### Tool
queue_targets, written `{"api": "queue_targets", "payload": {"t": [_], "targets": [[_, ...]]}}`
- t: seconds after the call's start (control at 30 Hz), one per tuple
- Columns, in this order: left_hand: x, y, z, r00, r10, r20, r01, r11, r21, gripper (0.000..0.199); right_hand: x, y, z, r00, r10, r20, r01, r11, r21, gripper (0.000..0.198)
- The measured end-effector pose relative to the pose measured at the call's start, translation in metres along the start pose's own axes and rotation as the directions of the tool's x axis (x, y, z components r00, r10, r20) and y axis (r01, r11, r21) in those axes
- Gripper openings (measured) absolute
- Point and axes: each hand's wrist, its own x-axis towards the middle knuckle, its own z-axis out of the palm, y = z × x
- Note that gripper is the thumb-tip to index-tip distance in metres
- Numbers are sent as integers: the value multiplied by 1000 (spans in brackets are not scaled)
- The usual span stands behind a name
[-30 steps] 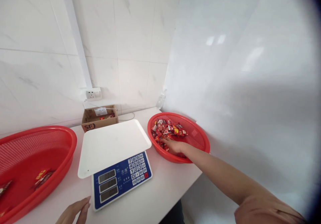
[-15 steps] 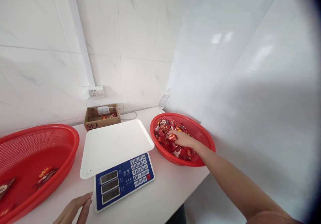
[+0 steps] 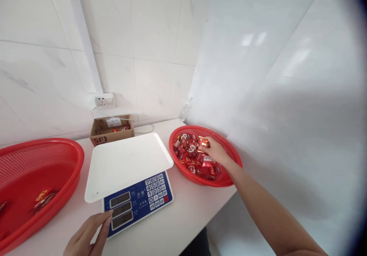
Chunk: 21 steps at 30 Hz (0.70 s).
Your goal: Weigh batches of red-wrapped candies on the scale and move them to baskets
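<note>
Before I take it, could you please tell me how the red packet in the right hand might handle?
The red packet is probably light, being small enough for the right hand to pinch. Its shiny wrapper may feel slippery.

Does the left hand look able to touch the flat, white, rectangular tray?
Probably yes: the left hand is by the blue-and-white electronic scale, and nothing visible blocks its way to the tray.
</note>
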Motion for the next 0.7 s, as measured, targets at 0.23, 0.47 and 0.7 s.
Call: {"api": "queue_targets", "payload": {"t": [0.23, 0.47, 0.7], "targets": [[5, 11, -6, 999, 10, -39, -10, 1000, -3, 14, -4, -80, 36, 977, -175, -120, 200, 951, 238, 44], [-13, 0, -11, 977, -177, -117, 183, 982, 48, 14, -26, -166, 131, 946, -321, 45, 274, 865, 421, 41], [-29, -7, -21, 877, -466, -118, 460, 885, -74, 24, -35, -179, 149, 928, -347, 138, 310, 921, 235, 40]]}}
